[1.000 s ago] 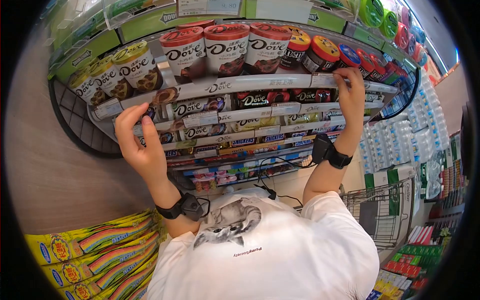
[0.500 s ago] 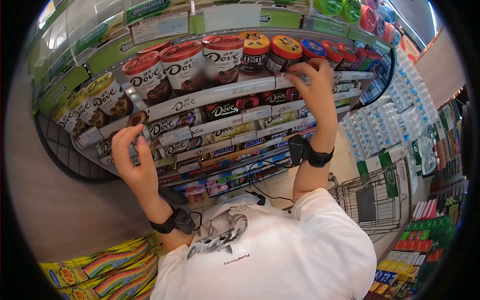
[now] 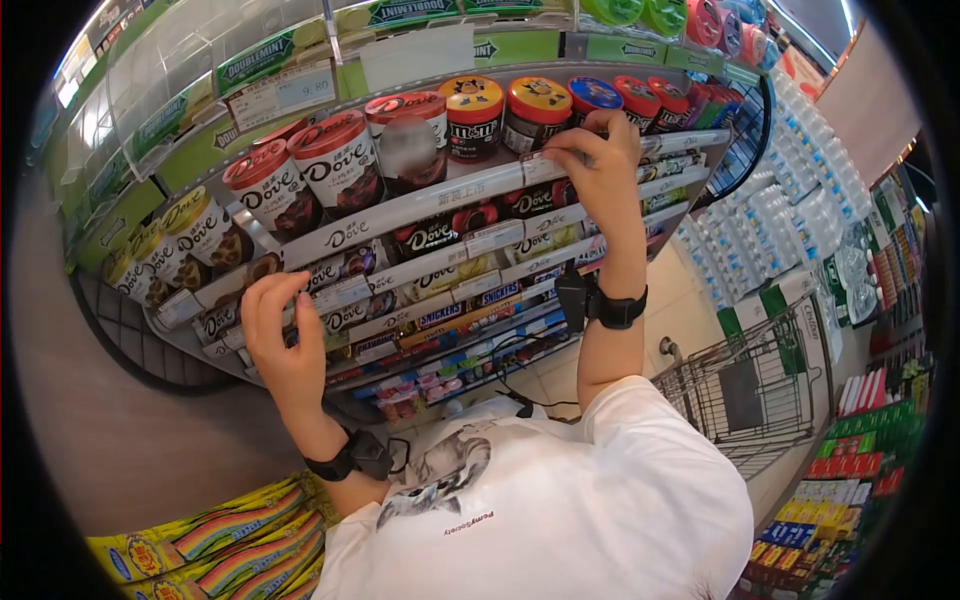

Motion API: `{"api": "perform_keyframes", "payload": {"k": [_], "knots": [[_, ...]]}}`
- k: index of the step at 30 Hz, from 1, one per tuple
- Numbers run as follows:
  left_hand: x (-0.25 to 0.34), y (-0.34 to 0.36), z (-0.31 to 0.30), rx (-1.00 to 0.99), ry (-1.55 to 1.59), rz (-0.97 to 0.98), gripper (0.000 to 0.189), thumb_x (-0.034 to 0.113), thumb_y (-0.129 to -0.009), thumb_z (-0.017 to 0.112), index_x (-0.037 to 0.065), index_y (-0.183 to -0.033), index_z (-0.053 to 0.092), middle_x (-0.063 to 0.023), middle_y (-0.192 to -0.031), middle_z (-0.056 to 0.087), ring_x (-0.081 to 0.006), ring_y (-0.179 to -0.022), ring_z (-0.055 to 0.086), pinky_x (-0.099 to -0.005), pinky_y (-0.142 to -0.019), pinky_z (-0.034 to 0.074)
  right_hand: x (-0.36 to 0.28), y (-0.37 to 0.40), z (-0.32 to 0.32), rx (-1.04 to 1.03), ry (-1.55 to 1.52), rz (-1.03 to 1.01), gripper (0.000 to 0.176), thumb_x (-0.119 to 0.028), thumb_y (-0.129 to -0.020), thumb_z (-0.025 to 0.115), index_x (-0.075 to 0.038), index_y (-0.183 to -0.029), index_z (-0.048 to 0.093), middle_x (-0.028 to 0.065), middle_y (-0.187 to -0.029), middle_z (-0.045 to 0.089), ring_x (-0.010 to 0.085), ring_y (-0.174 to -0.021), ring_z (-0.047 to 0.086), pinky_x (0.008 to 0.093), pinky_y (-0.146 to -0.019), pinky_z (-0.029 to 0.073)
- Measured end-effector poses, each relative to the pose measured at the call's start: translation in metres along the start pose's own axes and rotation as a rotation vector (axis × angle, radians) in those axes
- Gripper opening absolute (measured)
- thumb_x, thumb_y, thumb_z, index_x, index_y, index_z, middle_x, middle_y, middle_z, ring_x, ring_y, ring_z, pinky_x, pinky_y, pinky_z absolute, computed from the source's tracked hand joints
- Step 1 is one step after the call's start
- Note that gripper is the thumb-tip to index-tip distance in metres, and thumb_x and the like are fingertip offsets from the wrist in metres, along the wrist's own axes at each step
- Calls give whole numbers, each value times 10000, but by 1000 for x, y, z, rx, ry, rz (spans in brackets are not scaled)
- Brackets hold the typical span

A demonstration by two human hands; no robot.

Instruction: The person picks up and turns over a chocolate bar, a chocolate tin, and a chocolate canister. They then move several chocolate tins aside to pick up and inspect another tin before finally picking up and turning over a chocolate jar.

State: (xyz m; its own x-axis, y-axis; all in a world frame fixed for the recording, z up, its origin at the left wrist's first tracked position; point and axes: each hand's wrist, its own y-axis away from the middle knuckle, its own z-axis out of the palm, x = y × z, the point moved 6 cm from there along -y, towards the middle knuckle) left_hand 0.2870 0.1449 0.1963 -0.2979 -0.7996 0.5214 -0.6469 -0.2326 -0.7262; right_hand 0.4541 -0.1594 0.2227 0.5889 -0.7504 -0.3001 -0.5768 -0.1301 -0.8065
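My right hand [image 3: 605, 165] is at the top shelf's front rail [image 3: 470, 198], just below the M&M's tubs. Its thumb and index finger are apart, with the tips right at a label on the rail. Closest to it are an M&M's tub with a yellow-and-red lid [image 3: 538, 108] and one with a blue lid [image 3: 594, 95]. My left hand [image 3: 285, 340] hovers in front of the lower shelves at the left, fingers loosely bent and thumb apart, holding nothing. Near its fingertips are packs of Dove chocolate [image 3: 345, 312]. Red-lidded Dove tubs [image 3: 335, 165] stand above.
Yellow-lidded Dove tubs [image 3: 205, 235] fill the shelf's left end, beside a black wire basket [image 3: 130, 340]. A wire shopping cart [image 3: 745, 400] stands at the right, with stacked water bottles [image 3: 780, 240] behind. Yellow snack packs [image 3: 210, 545] lie at the lower left.
The view has shifted, so the tubs sit further left. My right hand moves slightly left in view and stays by the rail; my left hand is a little lower and further right.
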Motion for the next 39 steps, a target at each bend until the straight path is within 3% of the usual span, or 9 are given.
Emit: {"api": "perform_keyframes", "payload": {"k": [10,12,18,20,22,26,39], "knots": [[-3,-1,3,-20,13,-13,125,48,-868,543,47,-968,619,-92,-996,591,-234,-952,557,-348,-871,416,0,-2,0,25,-19,-25,132,-169,-625,775,-156,-743,718,47,-871,470,275,-899,453,401,-785,388],[-2,-1,3,13,29,5,145,-5,-809,577,37,-940,625,-99,-971,584,-261,-922,550,-357,-829,425,0,-2,0,26,-16,-27,127,-163,-625,773,-156,-739,718,47,-868,469,275,-896,453,400,-779,391],[-2,-2,8,2,-15,6,162,9,-802,588,45,-954,631,-97,-982,578,-262,-929,544,-349,-813,427,1,-1,0,41,-46,-43,140,-148,-620,773,-144,-749,720,56,-867,469,275,-886,456,396,-775,391],[-1,-2,13,-11,-52,-46,200,33,-779,616,73,-973,643,-80,-1011,570,-266,-965,525,-369,-848,410,-2,-2,-2,52,-11,-60,145,-142,-622,770,-135,-759,720,63,-855,474,277,-879,459,393,-773,389],[3,-5,22,-77,-345,112,300,93,-770,652,116,-1069,633,-71,-1108,566,-261,-1056,500,-394,-948,351,6,-1,1,-1,23,-73,137,-157,-671,752,-111,-796,718,65,-851,475,245,-858,468,351,-780,372],[-2,-3,44,28,-506,187,487,165,-698,723,176,-1171,604,-31,-1132,538,-271,-1075,460,-437,-922,325,8,-5,4,-89,37,-70,133,-166,-700,729,-106,-817,712,94,-878,493,268,-898,481,363,-810,368],[7,-9,43,223,-440,234,316,140,-736,597,124,-1052,606,-33,-1048,515,-223,-1031,472,-428,-911,338,42,-2,13,-187,93,-77,128,-167,-819,667,-93,-923,667,111,-1018,501,291,-1006,469,392,-913,347]]}}
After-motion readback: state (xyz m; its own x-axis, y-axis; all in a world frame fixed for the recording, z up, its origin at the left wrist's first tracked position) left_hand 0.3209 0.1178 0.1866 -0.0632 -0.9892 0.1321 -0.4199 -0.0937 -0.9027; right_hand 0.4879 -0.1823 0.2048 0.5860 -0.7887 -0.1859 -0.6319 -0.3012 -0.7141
